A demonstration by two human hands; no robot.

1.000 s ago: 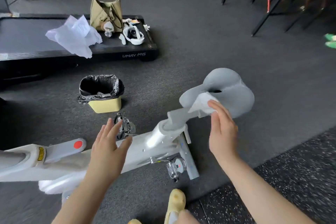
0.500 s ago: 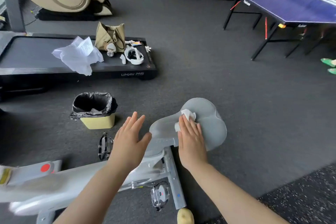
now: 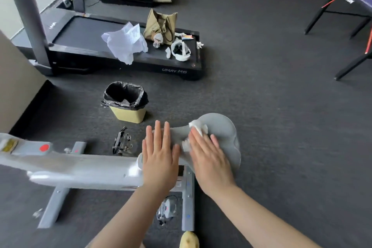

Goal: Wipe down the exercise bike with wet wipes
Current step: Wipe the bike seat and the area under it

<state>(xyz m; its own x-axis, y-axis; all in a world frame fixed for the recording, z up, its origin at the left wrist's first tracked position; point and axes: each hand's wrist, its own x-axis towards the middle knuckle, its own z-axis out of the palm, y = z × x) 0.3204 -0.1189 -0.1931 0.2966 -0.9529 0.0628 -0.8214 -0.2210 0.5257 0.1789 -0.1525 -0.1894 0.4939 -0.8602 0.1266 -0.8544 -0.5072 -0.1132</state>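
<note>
So: right hand (image 3: 209, 159) flat, fingers straight, pressing white wet wipe (image 3: 198, 130) onto grey saddle (image 3: 223, 131) of exercise bike (image 3: 80, 169). Left hand (image 3: 159, 157) spread flat on saddle's nose, gripping nothing. Lined bin (image 3: 125, 102) nearby on floor.

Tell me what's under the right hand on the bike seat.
A white wet wipe lies flat under the right hand, pressed onto the grey seat. Its edges show past the fingers; the rest of it, and the seat below the palm, is covered.
</note>
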